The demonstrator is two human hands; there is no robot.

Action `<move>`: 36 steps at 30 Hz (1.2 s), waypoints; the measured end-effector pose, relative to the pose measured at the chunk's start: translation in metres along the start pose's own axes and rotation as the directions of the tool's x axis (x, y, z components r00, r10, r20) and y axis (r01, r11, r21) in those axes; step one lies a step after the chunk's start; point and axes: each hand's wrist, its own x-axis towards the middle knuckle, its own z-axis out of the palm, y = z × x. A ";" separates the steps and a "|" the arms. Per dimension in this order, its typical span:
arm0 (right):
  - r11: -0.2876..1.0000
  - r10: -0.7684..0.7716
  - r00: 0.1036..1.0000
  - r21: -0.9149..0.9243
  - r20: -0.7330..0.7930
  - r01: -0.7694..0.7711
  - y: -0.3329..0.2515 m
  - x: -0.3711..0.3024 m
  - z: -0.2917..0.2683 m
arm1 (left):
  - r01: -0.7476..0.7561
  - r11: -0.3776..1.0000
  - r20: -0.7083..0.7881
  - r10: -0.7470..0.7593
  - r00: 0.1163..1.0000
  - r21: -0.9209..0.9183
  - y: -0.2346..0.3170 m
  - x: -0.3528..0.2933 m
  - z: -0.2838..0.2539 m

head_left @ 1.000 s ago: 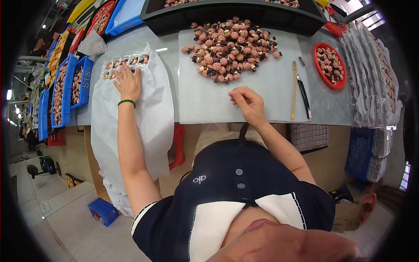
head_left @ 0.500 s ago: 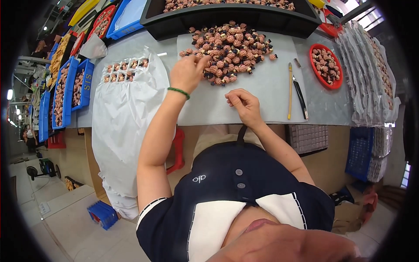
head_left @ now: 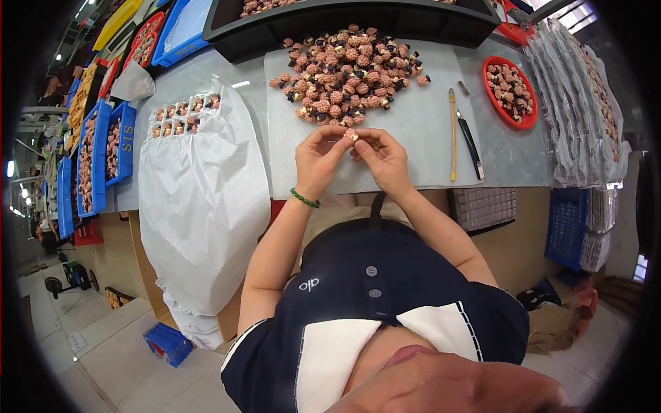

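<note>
Since a moment ago, the left hand (head_left: 318, 160) has come in from the pile (head_left: 348, 72) to meet the right hand (head_left: 383, 155). Both pinch one small pink knobbly piece (head_left: 350, 134) above the white mat (head_left: 420, 131); fingertips hide its underside.

A packing workshop: long worktable (head_left: 427, 131), blue crates (head_left: 103, 155) (all filled), stacked trays (head_left: 585, 103).

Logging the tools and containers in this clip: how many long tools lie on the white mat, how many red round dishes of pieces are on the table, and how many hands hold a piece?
Yellow stick: 1
Dark-handled tool: 1
Red round dish: 1
Left hand, right hand on the pink piece: 2
Total: 5
</note>
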 end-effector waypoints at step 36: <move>0.325 -0.531 0.794 -0.794 0.297 0.515 -0.051 -0.002 0.035 | 0.181 0.936 0.045 -0.175 0.984 -0.302 0.044 -0.051 -0.025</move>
